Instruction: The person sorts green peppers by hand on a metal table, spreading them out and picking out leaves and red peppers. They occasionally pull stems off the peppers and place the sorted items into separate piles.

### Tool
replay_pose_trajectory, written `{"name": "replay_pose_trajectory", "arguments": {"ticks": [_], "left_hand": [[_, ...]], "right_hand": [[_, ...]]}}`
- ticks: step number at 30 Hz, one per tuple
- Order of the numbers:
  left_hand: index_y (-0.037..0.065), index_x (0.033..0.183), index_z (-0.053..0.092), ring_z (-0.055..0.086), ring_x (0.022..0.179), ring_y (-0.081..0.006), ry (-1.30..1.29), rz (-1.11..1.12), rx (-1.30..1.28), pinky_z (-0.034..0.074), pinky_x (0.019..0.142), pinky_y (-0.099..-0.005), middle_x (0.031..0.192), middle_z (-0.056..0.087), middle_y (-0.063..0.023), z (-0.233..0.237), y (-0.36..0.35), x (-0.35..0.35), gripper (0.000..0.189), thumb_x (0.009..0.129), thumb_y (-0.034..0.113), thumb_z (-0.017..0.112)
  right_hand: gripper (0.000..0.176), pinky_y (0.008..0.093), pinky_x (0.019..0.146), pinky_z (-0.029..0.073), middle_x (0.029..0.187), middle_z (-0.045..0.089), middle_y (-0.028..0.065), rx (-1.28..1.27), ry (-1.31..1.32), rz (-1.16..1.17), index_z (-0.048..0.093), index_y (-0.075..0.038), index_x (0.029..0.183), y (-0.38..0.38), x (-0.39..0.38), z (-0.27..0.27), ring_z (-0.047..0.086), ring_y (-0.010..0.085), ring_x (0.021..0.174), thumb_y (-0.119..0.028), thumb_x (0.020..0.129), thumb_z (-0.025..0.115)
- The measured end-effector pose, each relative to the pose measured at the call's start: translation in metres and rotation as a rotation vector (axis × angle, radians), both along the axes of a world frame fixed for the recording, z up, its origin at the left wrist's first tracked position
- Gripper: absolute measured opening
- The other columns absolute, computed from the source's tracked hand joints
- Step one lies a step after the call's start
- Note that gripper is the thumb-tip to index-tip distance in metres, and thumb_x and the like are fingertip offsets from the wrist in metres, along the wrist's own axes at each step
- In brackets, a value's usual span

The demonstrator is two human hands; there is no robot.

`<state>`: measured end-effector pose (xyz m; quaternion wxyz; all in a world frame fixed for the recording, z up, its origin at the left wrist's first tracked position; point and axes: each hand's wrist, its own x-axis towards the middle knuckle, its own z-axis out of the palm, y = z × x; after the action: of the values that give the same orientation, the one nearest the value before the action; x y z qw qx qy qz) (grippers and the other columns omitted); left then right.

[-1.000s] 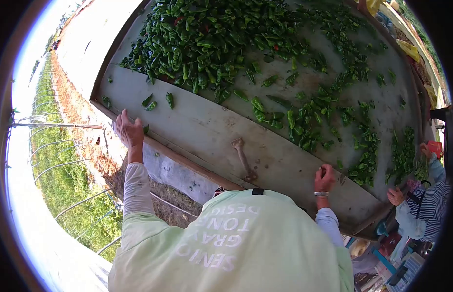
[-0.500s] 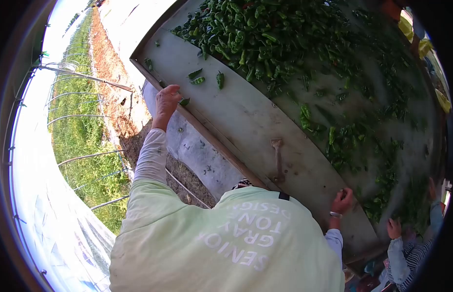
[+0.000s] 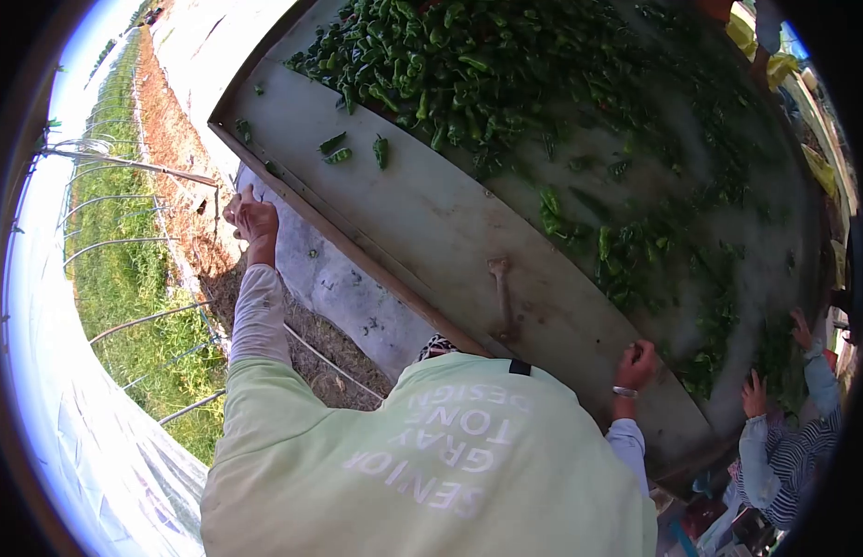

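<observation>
My left hand [image 3: 252, 218] is past the wooden edge [image 3: 357, 243] of the sorting table, above the pale cloth below. Its fingers are loosely bent and apart, and I see nothing in them. My right hand [image 3: 637, 365], with a band at the wrist, rests by the table's near metal strip [image 3: 422, 186]. Its fingers are curled in, and what they may hold is hidden. A large heap of green peppers [image 3: 450, 65] covers the far part of the table. A few loose peppers [image 3: 381, 151] lie on the strip.
A metal handle [image 3: 502, 299] is fixed to the strip. At the lower right, another person's hands [image 3: 754, 395] reach over the peppers. The pale cloth [image 3: 343, 288] with green scraps lies under the table edge. Plant rows [image 3: 125, 278] under hoops stand to the left.
My left hand has moved left, off the strip and beyond the table edge. The green piece beside it no longer shows on the strip. The right hand stays near the same spot.
</observation>
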<state>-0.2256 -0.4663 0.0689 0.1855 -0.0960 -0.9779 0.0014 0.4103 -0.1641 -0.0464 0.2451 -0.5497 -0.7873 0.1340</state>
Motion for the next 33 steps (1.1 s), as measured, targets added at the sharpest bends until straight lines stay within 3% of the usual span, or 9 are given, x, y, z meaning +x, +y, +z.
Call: {"name": "replay_pose_trajectory", "arguments": {"ticks": [3, 6, 10, 14, 17, 21, 25, 30, 33], "left_hand": [[0.007, 0.109, 0.059, 0.049, 0.108, -0.0317, 0.063, -0.337, 0.223, 0.037, 0.095, -0.0392, 0.108, 0.056, -0.0175, 0.013, 0.040, 0.019, 0.040, 0.069, 0.009, 0.063], [0.007, 0.093, 0.066, 0.065, 0.079, -0.0196, -0.374, -0.725, 0.648, 0.049, 0.072, -0.0293, 0.087, 0.065, -0.0086, -0.008, 0.128, 0.069, 0.018, 0.076, 0.005, 0.060], [0.007, 0.098, 0.064, 0.062, 0.081, -0.0305, -0.475, -1.000, 0.458, 0.049, 0.073, -0.0363, 0.085, 0.063, -0.0113, -0.032, 0.226, 0.141, 0.025, 0.073, 0.012, 0.062], [0.008, 0.103, 0.063, 0.061, 0.085, -0.0323, -0.423, -0.892, 0.355, 0.049, 0.075, -0.0386, 0.087, 0.063, -0.0136, -0.053, 0.268, 0.153, 0.034, 0.070, 0.017, 0.064], [0.007, 0.104, 0.062, 0.061, 0.086, -0.0326, -0.653, -0.746, 0.316, 0.049, 0.076, -0.0390, 0.087, 0.063, -0.0157, -0.054, 0.288, 0.175, 0.038, 0.067, 0.017, 0.066], [0.006, 0.099, 0.062, 0.061, 0.083, -0.0336, -0.974, -1.036, 0.374, 0.049, 0.074, -0.0390, 0.087, 0.063, -0.0182, -0.062, 0.297, 0.253, 0.037, 0.064, 0.015, 0.067], [0.005, 0.098, 0.063, 0.062, 0.080, -0.0312, -0.901, -1.146, 0.407, 0.049, 0.071, -0.0373, 0.084, 0.064, -0.0164, -0.078, 0.307, 0.297, 0.037, 0.062, 0.014, 0.068], [0.000, 0.103, 0.063, 0.060, 0.069, -0.0113, -1.351, -1.078, 0.542, 0.048, 0.063, -0.0264, 0.073, 0.064, -0.0086, -0.054, 0.301, 0.282, 0.038, 0.067, 0.010, 0.068], [0.003, 0.101, 0.066, 0.056, 0.061, -0.0093, -1.404, -1.009, 0.580, 0.047, 0.059, -0.0255, 0.070, 0.064, -0.0060, -0.042, 0.299, 0.270, 0.033, 0.069, 0.010, 0.067]], "right_hand": [[0.013, 0.0351, 0.057, 0.045, 0.072, 0.058, 0.0095, -0.003, 0.039, -0.008, 0.058, -0.007, 0.085, 0.000, -0.002, -0.001, 0.056, 0.0232, 0.062, -0.005, 0.072, 0.059], [0.013, 0.0357, 0.059, 0.045, 0.073, 0.058, 0.0098, -0.033, 0.021, -0.024, 0.057, -0.007, 0.085, 0.000, -0.002, 0.000, 0.056, 0.0238, 0.063, -0.005, 0.072, 0.059], [0.014, 0.0362, 0.059, 0.045, 0.074, 0.058, 0.0098, -0.058, -0.028, -0.028, 0.057, -0.007, 0.087, 0.000, 0.004, -0.001, 0.057, 0.0246, 0.065, -0.005, 0.073, 0.058], [0.013, 0.0358, 0.059, 0.046, 0.072, 0.059, 0.0100, -0.022, -0.013, -0.046, 0.057, -0.007, 0.085, -0.003, -0.002, 0.001, 0.059, 0.0250, 0.064, -0.007, 0.073, 0.059], [0.011, 0.0351, 0.059, 0.046, 0.072, 0.060, 0.0099, 0.001, 0.027, -0.058, 0.057, -0.007, 0.084, -0.003, -0.006, 0.000, 0.059, 0.0244, 0.064, -0.008, 0.073, 0.059], [0.010, 0.0353, 0.059, 0.046, 0.071, 0.059, 0.0088, -0.031, -0.019, -0.064, 0.057, -0.008, 0.082, -0.001, -0.002, -0.001, 0.059, 0.0238, 0.063, -0.008, 0.073, 0.059], [0.013, 0.0356, 0.056, 0.045, 0.068, 0.056, 0.0085, -0.039, -0.021, -0.080, 0.056, -0.008, 0.082, -0.001, -0.003, 0.001, 0.057, 0.0237, 0.059, -0.006, 0.070, 0.059], [0.010, 0.0365, 0.055, 0.043, 0.063, 0.052, 0.0082, -0.053, 0.027, -0.074, 0.054, -0.008, 0.078, -0.001, -0.004, -0.001, 0.054, 0.0242, 0.059, -0.007, 0.071, 0.060], [0.009, 0.0330, 0.053, 0.040, 0.061, 0.049, 0.0067, -0.066, 0.051, -0.089, 0.053, -0.007, 0.078, -0.002, -0.004, -0.003, 0.049, 0.0211, 0.054, -0.007, 0.072, 0.059]]}}
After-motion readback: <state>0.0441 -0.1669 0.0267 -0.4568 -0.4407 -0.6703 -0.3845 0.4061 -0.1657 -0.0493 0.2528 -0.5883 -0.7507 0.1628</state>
